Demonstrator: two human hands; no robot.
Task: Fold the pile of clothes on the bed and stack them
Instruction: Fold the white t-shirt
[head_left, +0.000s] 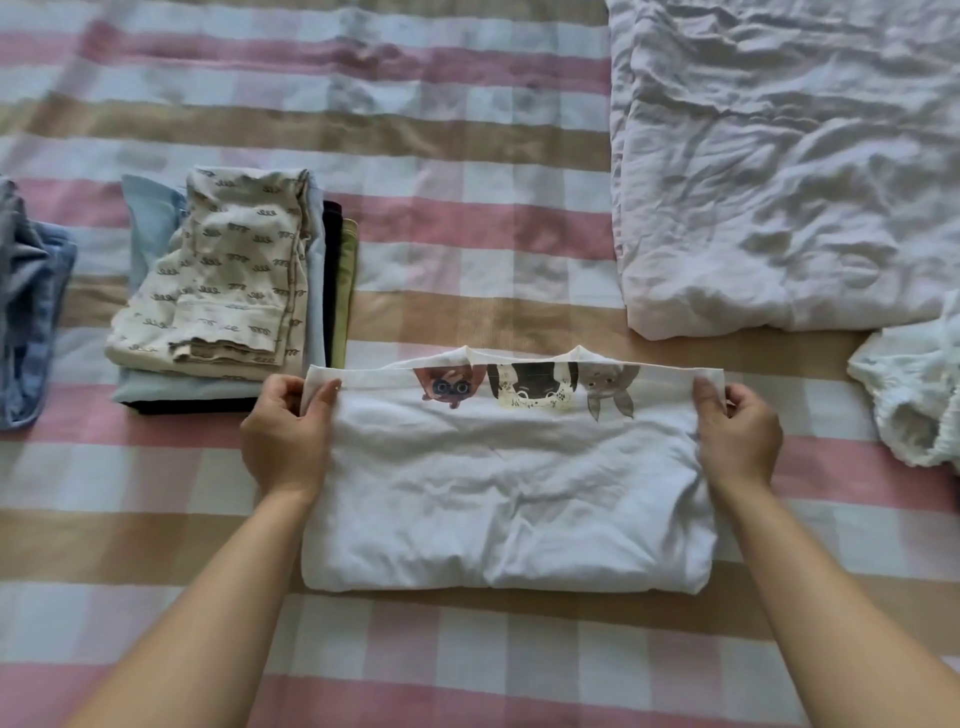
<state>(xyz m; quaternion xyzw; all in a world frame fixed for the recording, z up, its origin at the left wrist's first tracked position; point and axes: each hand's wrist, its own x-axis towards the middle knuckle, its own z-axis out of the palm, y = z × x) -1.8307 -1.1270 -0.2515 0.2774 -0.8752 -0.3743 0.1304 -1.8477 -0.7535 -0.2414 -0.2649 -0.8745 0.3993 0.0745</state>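
Found at centre of the pink, beige and white checked bed sheet (467, 228): crumpled white T-shirt with a row of cartoon faces printed across it (509, 493), lying folded into a wide rectangle, print showing upside down along the far edge. Noted left hand (283, 436) clamped on the far left corner of the T-shirt, thumb on top, fingers curled under the cloth. Noted right hand (737, 436) gripping the far right corner likewise, thumb over the edge. Recorded both forearms bare, reaching in from the near side, well apart, one along each side of the garment. Logged to the left, just beyond the left hand: stack of folded clothes (223, 364), topped by a cream garment with a small dark squiggle pattern (234, 270), over a light blue piece (150, 218), with a black piece (331, 270) and an olive-green piece (347, 280) showing at the right side. Observed near corner of the stack just beside the left hand; contact not determinable. Logged at far left edge: rumpled blue fabric heap (28, 312), partly out of frame. Logged at upper right: large creased white cloth (779, 182), folded roughly square, apart from the T-shirt. Logged at right edge: small bunched white ruffled garment (914, 405), unfolded, partly out of frame.
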